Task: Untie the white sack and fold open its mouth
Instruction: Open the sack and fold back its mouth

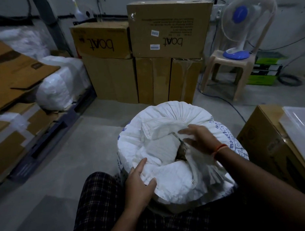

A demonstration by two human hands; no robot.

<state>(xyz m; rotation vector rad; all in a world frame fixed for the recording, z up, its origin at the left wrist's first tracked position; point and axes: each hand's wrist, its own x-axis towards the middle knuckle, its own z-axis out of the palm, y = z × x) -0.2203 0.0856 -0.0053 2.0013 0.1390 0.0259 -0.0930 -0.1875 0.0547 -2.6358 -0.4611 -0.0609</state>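
Note:
The white sack [167, 118] stands on the floor between my knees, blue print on its sides. Its mouth is rolled outward into a thick collar, and a small dark opening [181, 153] shows in the middle. My left hand [138, 181] grips the rolled edge at the near left, thumb over the top. My right hand [198, 139] hovers over the right side of the mouth, blurred, fingers spread and touching loose white fabric. I cannot tell whether it pinches the fabric.
Stacked cardboard boxes [163, 35] stand behind the sack. A plastic stool [221, 71] carries a table fan [240, 22] at the back right. A box with a clear lid [280, 144] sits close on the right. Flattened cartons and white bundles [58, 85] lie on a pallet at left.

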